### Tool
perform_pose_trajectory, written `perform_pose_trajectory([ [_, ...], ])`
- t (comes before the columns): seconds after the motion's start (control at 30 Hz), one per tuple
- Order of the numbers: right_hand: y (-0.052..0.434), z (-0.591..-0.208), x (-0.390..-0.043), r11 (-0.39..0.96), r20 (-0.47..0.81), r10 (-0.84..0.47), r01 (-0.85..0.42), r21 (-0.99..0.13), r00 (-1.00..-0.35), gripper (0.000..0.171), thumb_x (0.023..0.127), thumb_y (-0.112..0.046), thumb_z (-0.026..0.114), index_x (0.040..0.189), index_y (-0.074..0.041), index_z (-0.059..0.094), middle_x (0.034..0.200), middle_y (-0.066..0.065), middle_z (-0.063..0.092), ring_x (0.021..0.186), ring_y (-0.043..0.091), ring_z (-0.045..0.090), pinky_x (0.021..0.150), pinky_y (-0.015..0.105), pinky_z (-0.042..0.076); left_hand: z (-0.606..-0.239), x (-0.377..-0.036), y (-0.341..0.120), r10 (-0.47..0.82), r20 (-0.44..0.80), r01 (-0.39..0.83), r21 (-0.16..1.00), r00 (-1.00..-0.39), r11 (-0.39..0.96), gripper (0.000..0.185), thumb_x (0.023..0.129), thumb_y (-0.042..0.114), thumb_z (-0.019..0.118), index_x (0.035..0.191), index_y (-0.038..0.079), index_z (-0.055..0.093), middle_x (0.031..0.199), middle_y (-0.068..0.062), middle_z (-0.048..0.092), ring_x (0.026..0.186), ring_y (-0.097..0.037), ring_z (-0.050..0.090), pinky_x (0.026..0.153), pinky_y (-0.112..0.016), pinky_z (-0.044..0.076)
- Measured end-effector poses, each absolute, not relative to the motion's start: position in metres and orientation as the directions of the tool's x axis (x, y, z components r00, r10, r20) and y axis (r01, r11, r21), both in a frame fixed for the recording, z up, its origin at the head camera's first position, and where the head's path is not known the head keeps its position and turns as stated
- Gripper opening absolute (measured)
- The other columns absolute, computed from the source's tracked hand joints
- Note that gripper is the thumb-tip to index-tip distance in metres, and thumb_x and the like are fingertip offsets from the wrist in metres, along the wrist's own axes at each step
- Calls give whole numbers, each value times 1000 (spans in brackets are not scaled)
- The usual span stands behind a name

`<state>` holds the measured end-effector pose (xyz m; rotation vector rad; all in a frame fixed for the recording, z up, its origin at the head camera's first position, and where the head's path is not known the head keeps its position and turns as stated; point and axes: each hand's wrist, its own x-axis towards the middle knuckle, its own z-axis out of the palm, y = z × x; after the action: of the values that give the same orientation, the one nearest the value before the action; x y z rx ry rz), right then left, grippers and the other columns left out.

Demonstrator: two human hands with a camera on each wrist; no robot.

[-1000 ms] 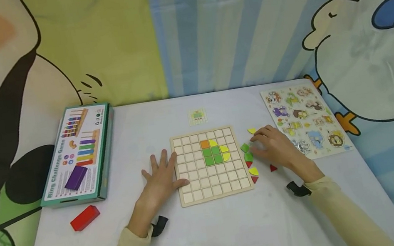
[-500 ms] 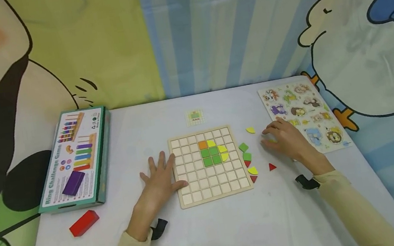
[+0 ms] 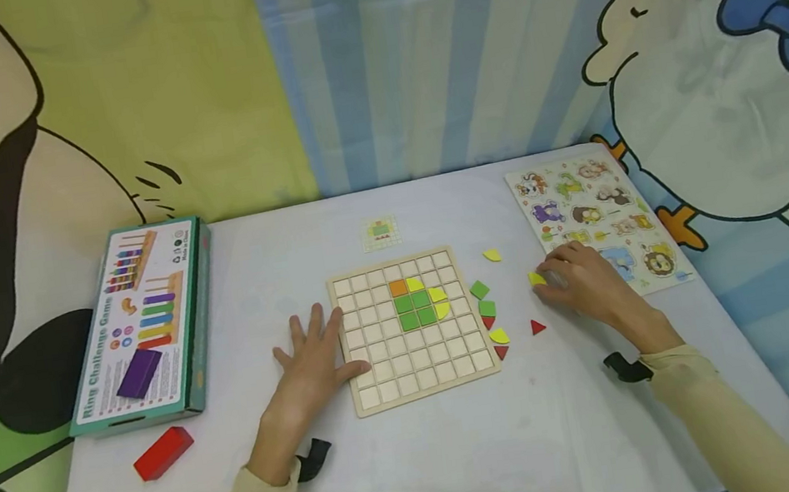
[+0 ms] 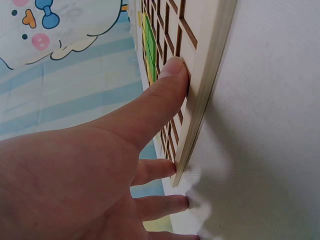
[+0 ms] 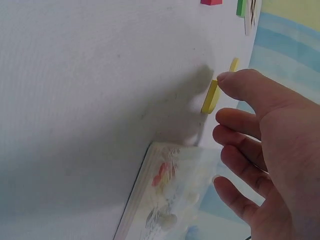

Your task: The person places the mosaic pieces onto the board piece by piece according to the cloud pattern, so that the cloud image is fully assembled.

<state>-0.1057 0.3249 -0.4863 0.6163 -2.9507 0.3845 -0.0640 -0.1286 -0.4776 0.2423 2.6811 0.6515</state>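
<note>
A wooden grid board [image 3: 383, 382] lies mid-table with an orange, several green and some yellow tiles [image 3: 415, 302] set in it. My left hand [image 3: 315, 358] lies flat beside its left edge, thumb [image 4: 170, 75] pressing on the board's frame [image 4: 210, 75]. Loose green, yellow and red pieces [image 3: 487, 308] lie along the board's right side. Farther right, my right hand [image 3: 581, 279] rests with relaxed fingers. Its thumb tip [image 5: 235, 82] touches a small yellow piece [image 3: 537, 279] [image 5: 210, 97] on the table; the other fingers stay off it.
An animal peg puzzle [image 3: 590, 210] [image 5: 160, 200] lies just beyond the right hand. A red triangle [image 3: 538, 327] and a yellow piece [image 3: 492, 255] lie loose. A game box [image 3: 140, 324] with a purple block [image 3: 138, 373] sits left, a red block [image 3: 162, 453] below it. A small pattern card [image 3: 381, 232] lies behind the board.
My right hand has moved right, away from the pieces beside the board, to the yellow piece near the animal puzzle. The left hand has stayed on the board's edge.
</note>
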Motion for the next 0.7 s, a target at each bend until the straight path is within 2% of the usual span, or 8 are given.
perform_pose_trajectory([
  [0.3,318,-492,-108,885,124,-393,-412,-220,-911,27,84,-20,84,104,-2,77,106,15,71,102,33,59,91,51,50,-476,-63,-127,246,-308,77,472,-919,878,100,87,43,77,161,6,22,168,-28,8,149,-62,-3,101,-89,9],
  [0.57,308,-492,-107,872,96,-415,-426,-242,-905,25,85,-12,81,109,-7,75,107,11,70,98,29,66,88,48,56,-476,-64,-127,247,-320,74,467,-915,881,102,87,45,76,162,6,21,168,-27,6,150,-60,-4,103,-88,8],
  [0.7,306,-492,-108,876,107,-408,-422,-235,-907,28,84,-13,82,110,-6,74,108,12,70,97,29,66,87,47,57,-477,-64,-128,242,-328,72,455,-913,887,102,87,47,76,162,6,20,168,-27,5,150,-61,-4,103,-88,9],
])
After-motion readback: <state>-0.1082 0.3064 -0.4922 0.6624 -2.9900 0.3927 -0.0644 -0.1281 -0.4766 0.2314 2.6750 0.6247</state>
